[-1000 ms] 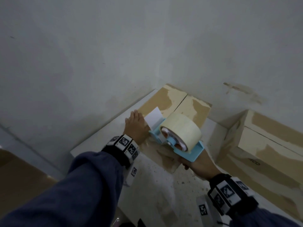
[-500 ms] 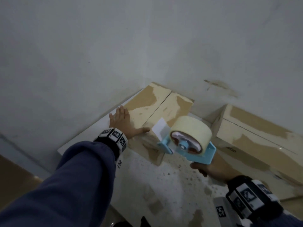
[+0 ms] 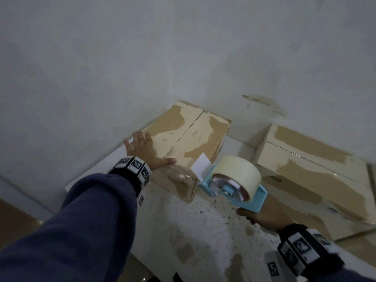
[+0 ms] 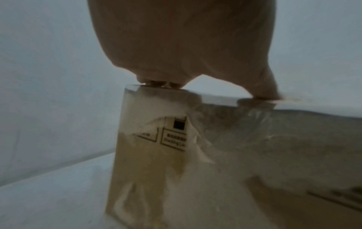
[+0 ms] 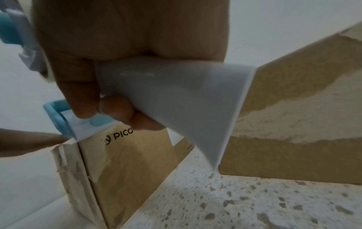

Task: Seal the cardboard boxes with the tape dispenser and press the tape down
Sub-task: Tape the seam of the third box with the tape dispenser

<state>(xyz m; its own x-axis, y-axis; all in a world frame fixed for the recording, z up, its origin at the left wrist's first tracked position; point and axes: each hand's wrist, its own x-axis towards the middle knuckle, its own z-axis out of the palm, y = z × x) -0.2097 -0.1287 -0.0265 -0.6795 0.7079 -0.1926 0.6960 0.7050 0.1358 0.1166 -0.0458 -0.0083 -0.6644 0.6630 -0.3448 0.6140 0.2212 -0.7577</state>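
Observation:
A small cardboard box (image 3: 191,137) with torn paper patches lies on the white table (image 3: 183,231) against the wall. My left hand (image 3: 142,147) rests flat on its near left top, fingers spread, thumb along the near edge. The left wrist view shows the palm (image 4: 186,46) pressing on the box's top edge (image 4: 156,147). Glossy wrinkled tape (image 3: 180,177) covers the box's near end. My right hand (image 3: 262,218) grips the handle of the blue tape dispenser (image 3: 234,186), held in the air just right of the box. In the right wrist view my fingers (image 5: 117,108) curl round the white handle (image 5: 166,93).
A larger cardboard box (image 3: 309,171) lies to the right, close behind the dispenser. The grey wall (image 3: 142,68) stands right behind both boxes. The table's near surface is speckled with paper scraps, and its left edge (image 3: 69,188) drops off beside my left forearm.
The dispenser has come off the small box's near end and moved right and towards me. My left hand has slid further onto the box top and spread flat.

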